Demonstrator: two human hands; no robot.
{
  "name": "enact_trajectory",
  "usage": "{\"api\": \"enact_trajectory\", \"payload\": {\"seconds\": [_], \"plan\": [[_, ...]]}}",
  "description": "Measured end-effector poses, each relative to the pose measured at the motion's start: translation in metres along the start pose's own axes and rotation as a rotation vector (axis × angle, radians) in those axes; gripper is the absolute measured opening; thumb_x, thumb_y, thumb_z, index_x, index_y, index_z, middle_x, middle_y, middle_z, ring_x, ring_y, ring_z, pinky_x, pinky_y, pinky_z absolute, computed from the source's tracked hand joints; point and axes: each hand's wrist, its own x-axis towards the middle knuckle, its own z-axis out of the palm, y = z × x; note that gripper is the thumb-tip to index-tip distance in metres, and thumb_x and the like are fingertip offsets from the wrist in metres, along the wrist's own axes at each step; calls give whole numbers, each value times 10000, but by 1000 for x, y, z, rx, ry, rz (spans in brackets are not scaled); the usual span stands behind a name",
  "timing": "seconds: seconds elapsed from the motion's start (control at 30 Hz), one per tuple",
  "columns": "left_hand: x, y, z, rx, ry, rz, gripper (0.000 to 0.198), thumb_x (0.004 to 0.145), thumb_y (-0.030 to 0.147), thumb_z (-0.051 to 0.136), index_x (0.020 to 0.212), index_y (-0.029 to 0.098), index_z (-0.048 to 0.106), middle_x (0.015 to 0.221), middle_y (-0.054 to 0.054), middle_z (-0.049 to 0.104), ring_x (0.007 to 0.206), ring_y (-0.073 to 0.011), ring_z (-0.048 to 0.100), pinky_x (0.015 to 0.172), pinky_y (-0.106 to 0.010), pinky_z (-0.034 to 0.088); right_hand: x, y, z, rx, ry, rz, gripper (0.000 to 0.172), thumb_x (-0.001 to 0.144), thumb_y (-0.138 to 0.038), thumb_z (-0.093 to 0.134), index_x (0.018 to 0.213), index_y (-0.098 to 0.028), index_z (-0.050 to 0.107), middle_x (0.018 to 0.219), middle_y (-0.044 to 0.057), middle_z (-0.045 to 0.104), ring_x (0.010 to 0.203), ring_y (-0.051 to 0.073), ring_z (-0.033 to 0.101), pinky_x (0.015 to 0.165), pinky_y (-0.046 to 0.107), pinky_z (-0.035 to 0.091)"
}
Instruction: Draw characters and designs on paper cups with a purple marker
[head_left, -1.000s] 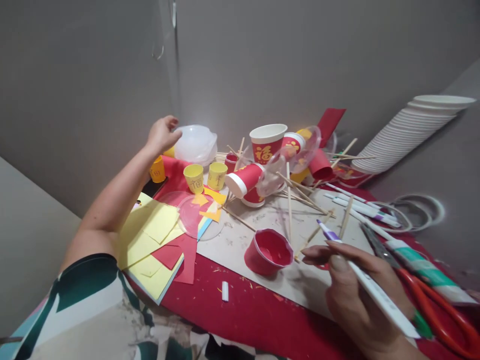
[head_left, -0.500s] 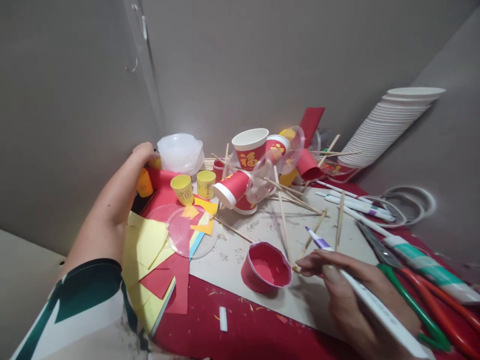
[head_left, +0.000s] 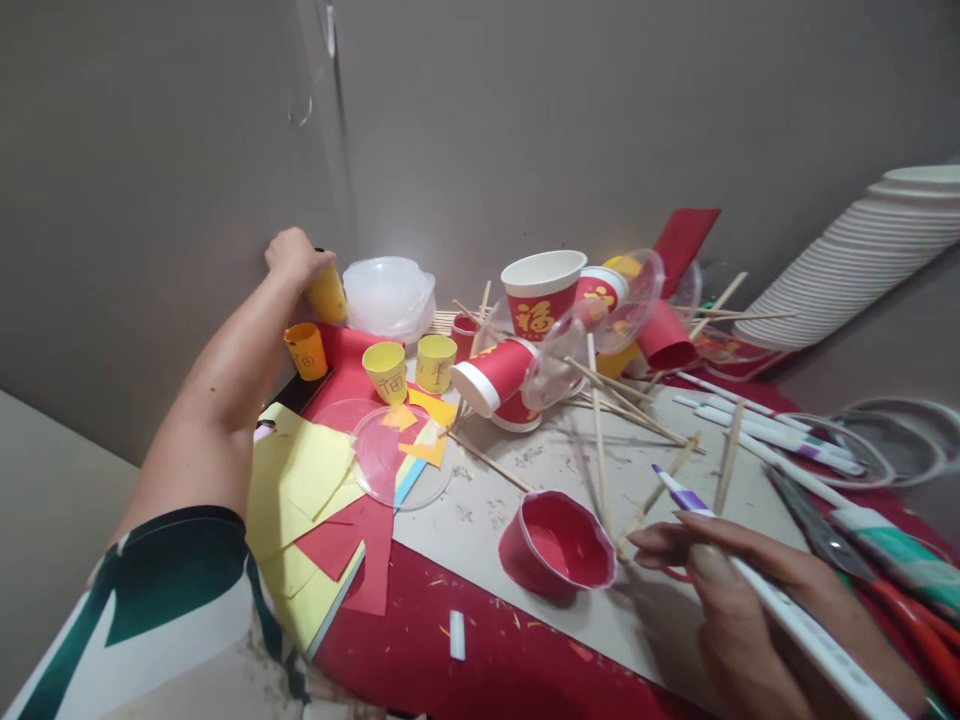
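At the far left, my left hand (head_left: pixel 296 256) is closed around the top of a yellow container (head_left: pixel 328 294) with a dark upper edge; its exact kind is unclear. Just below it stands an orange paper cup (head_left: pixel 305 352) marked with a character. My right hand (head_left: pixel 772 600) grips a white marker (head_left: pixel 795 625), its purple tip uncovered and pointing up and away. A red paper cup (head_left: pixel 521 550) with a wavy pale rim lies tilted beside the right fingers, its mouth facing them. Two small yellow paper cups (head_left: pixel 386 375) with drawn characters stand behind the paper sheets.
Red and white paper cups (head_left: pixel 536 300), clear plastic lids (head_left: pixel 566 360) and wooden sticks (head_left: pixel 615 400) are heaped mid-table. A leaning cup stack (head_left: pixel 847 265) stands right, above markers (head_left: pixel 795 440) and scissors (head_left: pixel 825 535). Coloured paper (head_left: pixel 300 480) lies left, with clear plastic bowls (head_left: pixel 388 297) behind.
My left hand has lifted slightly, and the yellow container under it shows more fully. The view has turned left, shifting things rightward. My right hand still holds the marker.
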Motion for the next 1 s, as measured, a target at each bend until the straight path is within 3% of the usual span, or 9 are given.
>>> {"api": "enact_trajectory", "payload": {"seconds": [0.03, 0.1, 0.17, 0.23, 0.33, 0.47, 0.63, 0.87, 1.0], "plan": [[3, 0, -7, -12, 32, 5, 393, 927, 517, 751, 957, 135, 664, 816, 29, 647, 886, -126, 599, 861, -319, 528, -1, 0, 1, 11, 17, -4, 328, 1013, -563, 549, 969, -293, 731, 751, -1, 811, 673, 264, 794, 571, 381, 600], [8, 1, -20, -32, 82, 20, 524, 836, 606, 788, 697, 188, 505, 545, 108, 356, 765, -93, 431, 765, -253, 391, -2, -2, 2, 38, 84, -2, 351, 1005, -590, 539, 921, -300, 719, 713, -5, 797, 632, 267, 777, 557, 393, 580], [9, 1, -32, -39, 99, 36, 631, 795, 675, 771, 608, 234, 359, 482, 109, 172, 734, -102, 339, 703, -269, 290, -3, -3, 2, 61, 129, 22, 364, 998, -607, 544, 924, -294, 714, 715, -1, 796, 632, 267, 776, 576, 394, 586], [9, 3, -40, -32, 96, 47, 663, 798, 715, 736, 586, 261, 302, 454, 103, 132, 734, -111, 324, 681, -300, 244, -4, -3, 1, 79, 96, 30, 355, 997, -597, 563, 948, -281, 719, 744, 3, 808, 657, 260, 788, 594, 379, 605], [8, 10, -46, -9, 90, 47, 644, 785, 675, 762, 582, 269, 305, 438, 110, 131, 739, -112, 330, 680, -305, 237, -5, 1, -1, 81, 15, -27, 334, 1002, -567, 584, 937, -271, 726, 753, -5, 816, 655, 245, 795, 585, 353, 613], [3, 22, -48, 25, 88, 12, 580, 725, 525, 846, 572, 259, 354, 438, 116, 141, 693, -125, 298, 666, -296, 252, -6, 8, -4, 32, 21, -35, 317, 1017, -549, 568, 979, -275, 723, 770, -5, 820, 704, 257, 808, 573, 355, 610], [-17, 43, -58, 28, 96, -24, 557, 698, 493, 849, 559, 256, 365, 437, 112, 146, 692, -127, 290, 671, -295, 265, -8, 18, -7, 39, -33, -27, 295, 1012, -519, 601, 1023, -268, 755, 822, 7, 833, 752, 261, 817, 624, 356, 632], [-61, 85, -105, 27, 96, -112, 415, 673, 562, 768, 562, 338, 437, 343, 89, 149, 732, -173, 453, 714, -348, 292, -1, -14, 0, 322, 156, -3, 209, 1003, -489, 623, 1007, -298, 706, 723, -17, 806, 517, 218, 737, 524, 339, 598], [-99, 108, -142, -51, 111, -45, 324, 762, 559, 669, 576, 307, 587, 355, 30, 429, 653, -194, 528, 687, -380, 377, 1, -23, 1, 394, 280, -1, 107, 981, -385, 674, 980, -285, 711, 749, 10, 813, 576, 232, 762, 525, 340, 610]]}}
